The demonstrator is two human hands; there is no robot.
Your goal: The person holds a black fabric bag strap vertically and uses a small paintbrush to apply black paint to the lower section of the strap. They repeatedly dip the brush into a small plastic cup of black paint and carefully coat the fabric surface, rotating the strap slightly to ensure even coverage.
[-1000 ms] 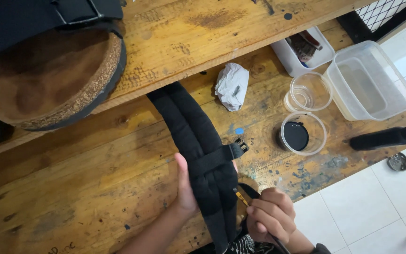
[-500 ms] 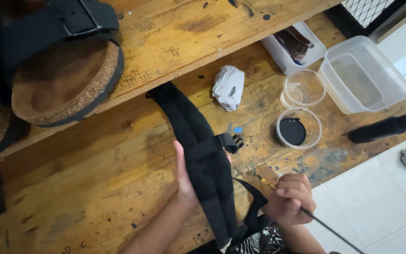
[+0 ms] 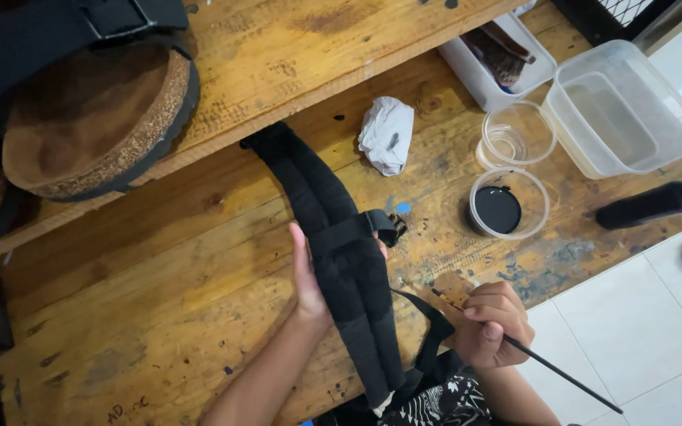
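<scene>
On the upper wooden shelf [image 3: 294, 47] at far left rests a cork-soled sandal [image 3: 92, 118] with a black strap and buckle, and the toe of a second one peeks in below it.

Moving right onto the paint-spattered wooden desk [image 3: 159, 268], the left hand [image 3: 308, 276] cups the near edge of a padded black backpack strap [image 3: 333, 244], thumb lying along its side and fingers tucked under; its grip is a loose hold on the strap, pinning it flat to the desk. The strap runs from under the shelf edge down toward the person's lap, with a black webbing band and plastic buckle [image 3: 392, 226] crossing its middle.

Just right of it, the right hand [image 3: 492, 323] is closed in a pinch grip around a thin long-handled brush [image 3: 546, 367], tip resting near the thin webbing tail that trails off the strap.

Above this lies a crumpled white tissue [image 3: 388, 132]. Further right stand a clear cup holding black dye [image 3: 508, 203], an empty clear cup [image 3: 517, 134], a white tray of brushes [image 3: 499, 63], a clear rectangular tub [image 3: 629, 106] and a black bottle [image 3: 657, 203] lying on its side.

Judging by the evenly dark strap, the recolouring looks well advanced, though wet and dry areas cannot be told apart; the lower end and the webbing tail seem left to cover.
</scene>
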